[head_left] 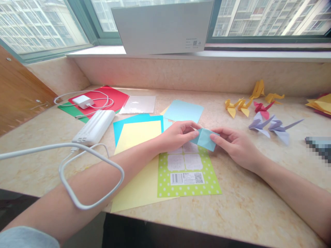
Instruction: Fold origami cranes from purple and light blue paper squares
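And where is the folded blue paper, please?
In the head view, the folded blue paper is right of centre, held between the left hand and right hand, near the green dotted card.

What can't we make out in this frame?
Head view throughout:
Folded blue paper: underside, facing away from the camera.
Green dotted card: top edge, behind left hand and folded blue paper; fine print, too small.
Yellow paper, far right: cut off by right edge.
Dark object: pixelated.
White cable: one end, past left edge.
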`<action>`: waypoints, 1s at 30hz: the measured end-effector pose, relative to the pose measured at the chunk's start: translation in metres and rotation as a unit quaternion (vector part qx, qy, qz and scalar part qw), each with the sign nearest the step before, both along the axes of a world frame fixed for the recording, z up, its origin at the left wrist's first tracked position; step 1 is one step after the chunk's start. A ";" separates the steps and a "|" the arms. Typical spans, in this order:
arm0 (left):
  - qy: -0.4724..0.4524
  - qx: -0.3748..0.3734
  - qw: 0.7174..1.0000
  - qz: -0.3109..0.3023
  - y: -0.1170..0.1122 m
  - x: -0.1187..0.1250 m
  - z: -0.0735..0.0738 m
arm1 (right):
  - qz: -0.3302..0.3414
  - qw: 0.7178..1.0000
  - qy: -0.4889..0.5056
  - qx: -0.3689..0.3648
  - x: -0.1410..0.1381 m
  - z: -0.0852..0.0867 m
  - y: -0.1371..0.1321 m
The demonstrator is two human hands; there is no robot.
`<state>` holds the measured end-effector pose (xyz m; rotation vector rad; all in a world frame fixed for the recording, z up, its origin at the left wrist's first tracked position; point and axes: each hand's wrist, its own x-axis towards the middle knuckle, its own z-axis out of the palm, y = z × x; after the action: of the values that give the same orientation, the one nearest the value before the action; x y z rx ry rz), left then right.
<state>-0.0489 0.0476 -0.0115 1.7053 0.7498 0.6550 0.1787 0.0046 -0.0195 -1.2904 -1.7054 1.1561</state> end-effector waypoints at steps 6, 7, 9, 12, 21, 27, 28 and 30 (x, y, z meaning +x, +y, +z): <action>-0.002 -0.001 1.000 0.001 0.000 0.000 -0.001 | -0.001 1.000 -0.001 0.002 0.001 -0.001 0.001; -0.002 0.000 1.000 0.001 0.000 0.000 -0.001 | 0.000 1.000 -0.001 0.002 0.001 -0.002 0.001; -0.002 0.001 1.000 0.002 0.000 0.000 -0.001 | 0.001 1.000 0.000 0.002 0.001 -0.001 0.001; 0.001 0.003 1.000 0.002 0.000 0.000 0.000 | 0.003 1.000 0.003 0.000 0.001 -0.001 0.001; 0.004 0.003 1.000 0.001 0.000 0.000 0.001 | -0.001 1.000 0.002 0.003 0.000 0.000 0.000; 0.002 -0.001 1.000 0.002 -0.001 0.000 0.001 | -0.003 1.000 0.002 -0.001 0.000 0.001 0.000; 0.002 -0.001 1.000 0.002 -0.001 0.000 0.001 | -0.004 1.000 0.001 -0.003 0.000 0.001 0.000; 0.005 0.002 1.000 0.006 -0.001 0.001 0.003 | -0.008 1.000 -0.003 -0.003 0.000 0.000 0.001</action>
<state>-0.0483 0.0469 -0.0084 1.7106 0.7662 0.6568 0.1785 0.0052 -0.0200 -1.3091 -1.6949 1.1496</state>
